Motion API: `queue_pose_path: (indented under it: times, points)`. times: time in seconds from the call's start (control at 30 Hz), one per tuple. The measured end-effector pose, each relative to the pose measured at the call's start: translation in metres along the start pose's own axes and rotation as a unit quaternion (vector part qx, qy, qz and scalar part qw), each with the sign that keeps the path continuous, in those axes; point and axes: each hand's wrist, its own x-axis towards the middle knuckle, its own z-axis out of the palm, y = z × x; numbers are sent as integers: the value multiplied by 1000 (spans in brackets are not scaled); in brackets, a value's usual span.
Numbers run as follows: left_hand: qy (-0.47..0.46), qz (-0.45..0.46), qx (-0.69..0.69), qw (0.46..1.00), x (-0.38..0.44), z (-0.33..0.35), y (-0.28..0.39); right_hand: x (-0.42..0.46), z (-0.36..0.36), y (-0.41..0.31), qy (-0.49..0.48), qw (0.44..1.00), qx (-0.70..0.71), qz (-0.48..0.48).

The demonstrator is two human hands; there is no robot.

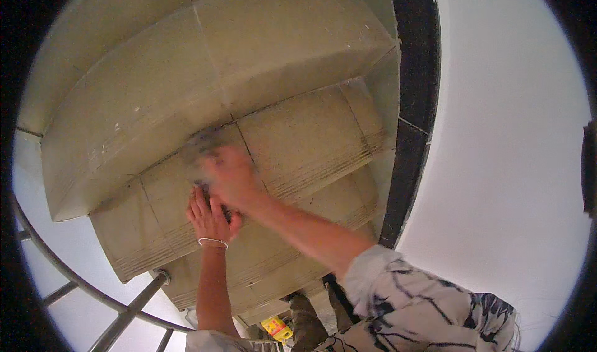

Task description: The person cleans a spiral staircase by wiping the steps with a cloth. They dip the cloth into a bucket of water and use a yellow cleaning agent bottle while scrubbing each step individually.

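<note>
My right hand (228,177) is blurred and curled over a stair tread (298,142) of beige tile. A dark grey, blurred thing (200,144) shows at its fingers, by the seam where the tread meets the riser; its kind is too smeared to tell. Just below, my left hand (209,219), with a white bracelet (213,243) at the wrist, lies on the same tread near its grooved front edge. Something dark (227,213) shows between its thumb and fingers, mostly hidden by the hand.
Higher steps (289,30) rise ahead. Black skirting (417,86) and a white wall (503,133) border the right side. A metal railing (135,300) curves along the lower left. Below, a yellow container (277,328) stands near trousered legs (307,321).
</note>
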Motion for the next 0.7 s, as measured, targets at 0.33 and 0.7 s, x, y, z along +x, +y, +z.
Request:
queue_pose_path:
  times: [0.33, 0.7]
  points:
    - [2, -36, 47, 998, -9, -10, -15, -25, -116, 161, 117, 969, -217, 5]
    - [-28, -46, 66, 996, -11, -4, -14, -121, -109, 66, 62, 959, 42, 272]
